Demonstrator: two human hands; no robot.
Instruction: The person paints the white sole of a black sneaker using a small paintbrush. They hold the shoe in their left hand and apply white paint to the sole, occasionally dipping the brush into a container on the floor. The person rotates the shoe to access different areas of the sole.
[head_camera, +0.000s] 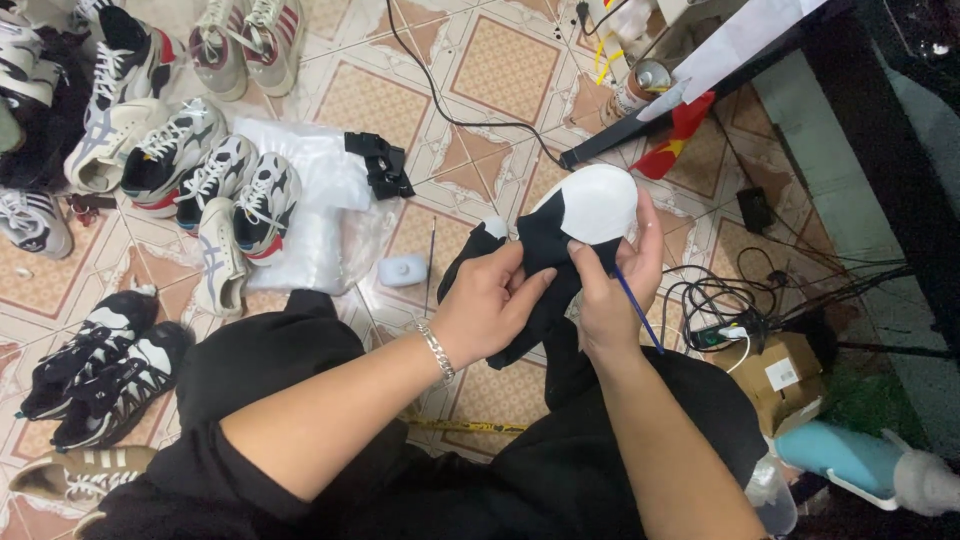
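Pretty much dead centre of the view, both hands are on a black shoe (545, 262) with a white sole (597, 205), held up over the lap with the sole side turned toward the camera. The left hand (487, 305) comes in from about 7 o'clock, a silver chain bracelet (436, 351) on its wrist, and its fingers are curled closed around the black upper, gripping the fabric. The right hand (612, 290) sits just at 3 o'clock of the left one, fingers wrapped round the sole's edge and the upper, and it's also got a thin blue-handled brush (637, 308) tucked in the same grip, with the handle sticking out toward 5 o'clock. Can't see the bristle end, it's hidden behind the hand.

Around them on the tiled floor (505, 68): a bunch of sneakers (205, 185) at 10 o'clock, some sitting on a clear plastic sheet (320, 190). A small white bottle-like thing (402, 270) lies just at 9 o'clock of the shoe, with a thin dark stick (431, 262) beside it. Black strap pieces (378, 163) lie at 11 o'clock. A tangle of black cables (715, 295) and a cardboard box (775, 372) sit at 3 to 4 o'clock, and a spray can (640, 85) is up at 1 o'clock. A yellow tape measure (470, 426) lies at 6 o'clock between the legs.
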